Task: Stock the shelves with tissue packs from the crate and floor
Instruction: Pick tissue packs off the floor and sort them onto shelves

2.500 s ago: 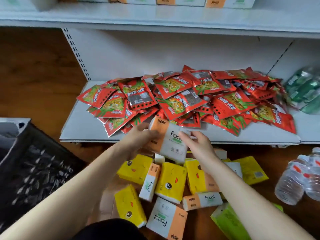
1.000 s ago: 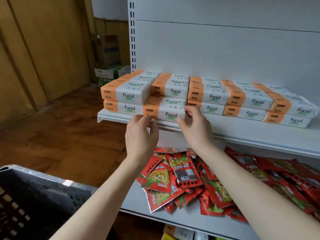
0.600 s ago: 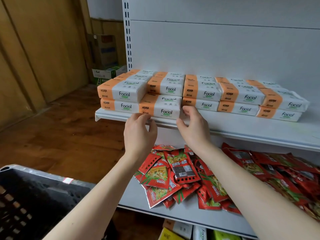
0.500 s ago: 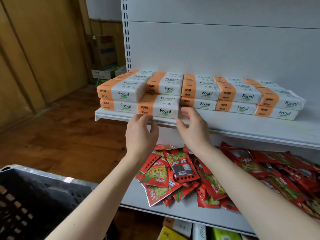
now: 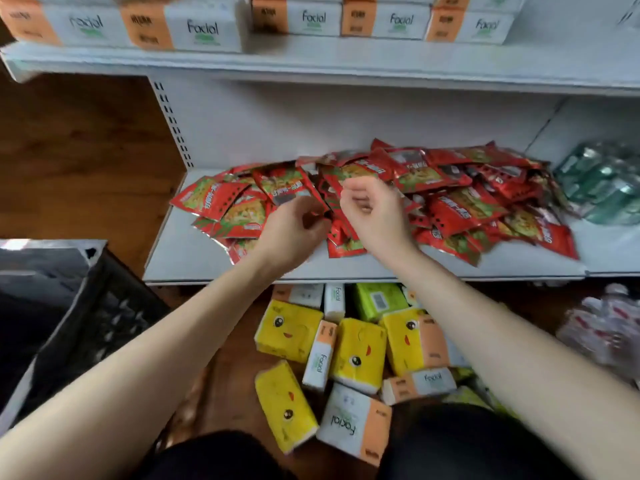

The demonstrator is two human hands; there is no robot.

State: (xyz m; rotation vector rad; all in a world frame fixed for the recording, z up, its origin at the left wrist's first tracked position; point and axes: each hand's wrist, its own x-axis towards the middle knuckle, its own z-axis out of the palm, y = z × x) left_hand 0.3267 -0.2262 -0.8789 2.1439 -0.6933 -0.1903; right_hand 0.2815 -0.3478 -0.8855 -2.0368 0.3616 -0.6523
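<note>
Both hands hang mid-frame over the red foil snack packets (image 5: 457,206). The left hand (image 5: 294,233) and right hand (image 5: 374,216) are loosely curled and empty, probably headed down for more. Yellow smiley-face tissue packs (image 5: 289,330) lie jumbled on the wooden floor (image 5: 86,150) at lower centre. Stocked orange-and-white packs (image 5: 204,27) line the white metal shelf (image 5: 346,60) along the top.

Red snack packets (image 5: 450,202) lie in a loose heap, with blurred green bottles (image 5: 602,181) just to their right. Clear water bottles (image 5: 602,330) rest on the wooden floor (image 5: 79,150).
</note>
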